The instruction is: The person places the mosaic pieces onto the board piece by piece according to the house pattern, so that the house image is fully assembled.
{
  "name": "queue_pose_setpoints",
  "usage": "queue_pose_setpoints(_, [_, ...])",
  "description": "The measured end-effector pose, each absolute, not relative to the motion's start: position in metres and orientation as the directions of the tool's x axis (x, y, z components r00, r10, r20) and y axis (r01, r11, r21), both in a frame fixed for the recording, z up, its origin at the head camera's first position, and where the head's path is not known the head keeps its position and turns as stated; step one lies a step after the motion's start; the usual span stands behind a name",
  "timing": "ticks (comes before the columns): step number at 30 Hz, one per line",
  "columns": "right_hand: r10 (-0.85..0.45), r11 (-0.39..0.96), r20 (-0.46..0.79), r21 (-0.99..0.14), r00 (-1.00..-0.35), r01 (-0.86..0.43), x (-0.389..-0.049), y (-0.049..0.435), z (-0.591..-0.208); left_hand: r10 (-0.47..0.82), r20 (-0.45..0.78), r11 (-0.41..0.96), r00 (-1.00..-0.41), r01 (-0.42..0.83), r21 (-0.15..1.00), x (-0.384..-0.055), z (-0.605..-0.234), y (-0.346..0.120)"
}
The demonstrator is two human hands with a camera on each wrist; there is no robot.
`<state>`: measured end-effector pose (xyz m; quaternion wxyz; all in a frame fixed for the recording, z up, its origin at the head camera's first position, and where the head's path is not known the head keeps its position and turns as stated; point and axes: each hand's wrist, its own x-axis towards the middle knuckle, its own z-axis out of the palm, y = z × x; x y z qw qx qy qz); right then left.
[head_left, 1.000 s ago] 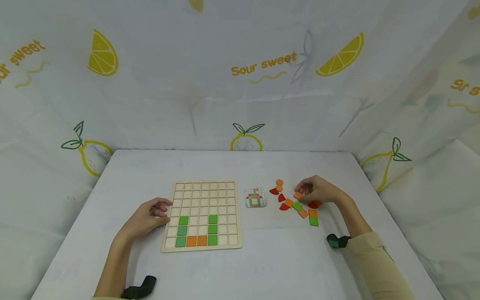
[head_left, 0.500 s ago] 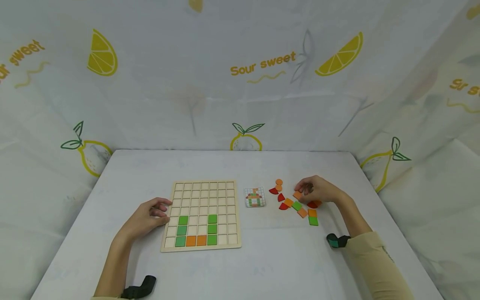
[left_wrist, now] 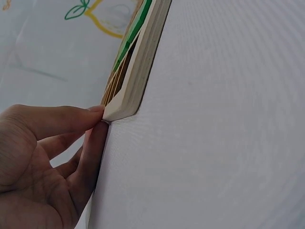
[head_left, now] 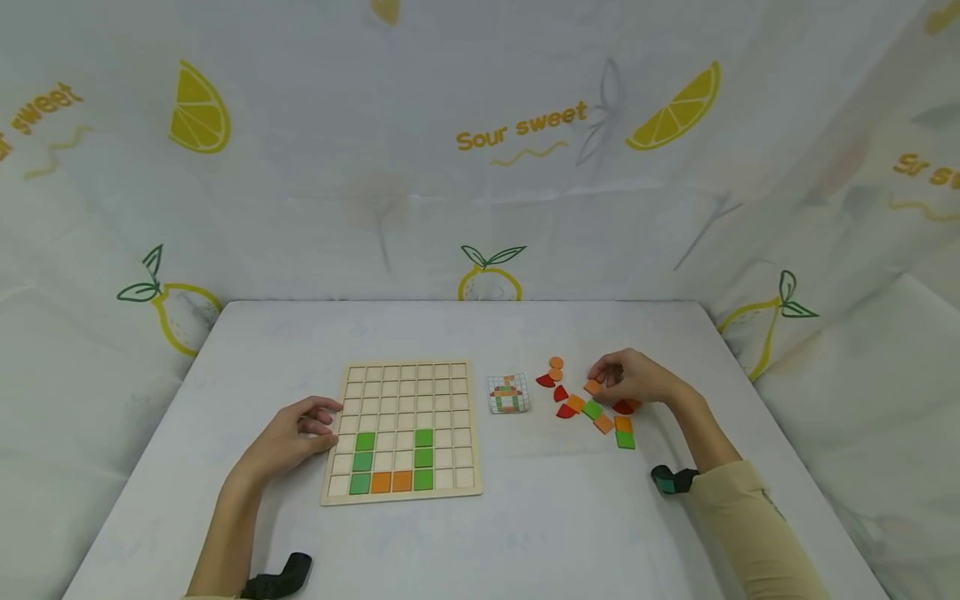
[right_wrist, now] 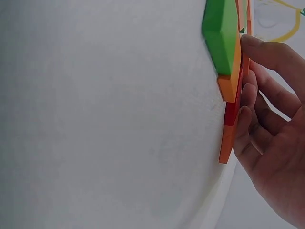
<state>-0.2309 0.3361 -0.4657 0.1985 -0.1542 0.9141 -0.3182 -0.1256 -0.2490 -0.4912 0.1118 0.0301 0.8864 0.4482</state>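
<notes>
A wooden grid board [head_left: 440, 392] lies on the table, with green tiles [head_left: 362, 462] in two columns and orange square tiles [head_left: 392, 482] between them along the bottom row. My left hand [head_left: 296, 433] rests its thumb and fingertips against the board's left edge, fingers relaxed; the left wrist view shows the thumb [left_wrist: 71, 117] at the board's rim. At the right, my right hand [head_left: 633, 375] has its thumb and index finger around an orange square tile [head_left: 593, 387] among loose pieces. In the right wrist view, other pieces partly hide that contact.
A small pattern card [head_left: 508, 394] lies between board and loose pieces. Around the right hand are red quarter-round pieces [head_left: 561, 393], orange discs [head_left: 556, 363], and green [head_left: 626, 439] and orange [head_left: 603, 424] squares. A white lemon-print cloth [head_left: 390, 225] stands behind the table.
The head view has shifted very slightly. Both hands, the board and the pieces otherwise keep their places.
</notes>
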Motion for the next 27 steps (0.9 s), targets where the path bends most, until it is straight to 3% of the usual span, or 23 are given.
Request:
queue_pose_setpoints(12, [-0.45,0.699,-0.147,-0.671,-0.881,-0.246,-0.231,0.328,-0.453,0.151,-0.172,0.594,-0.974,-0.05,0.803,-0.126,-0.492,-0.252])
queue_pose_setpoints(27, [-0.533,0.607,0.036,-0.68,-0.845,-0.412,-0.225,0.277,-0.416,0.145,-0.175,0.591,-0.974,-0.057,0.805,-0.126,-0.492,-0.25])
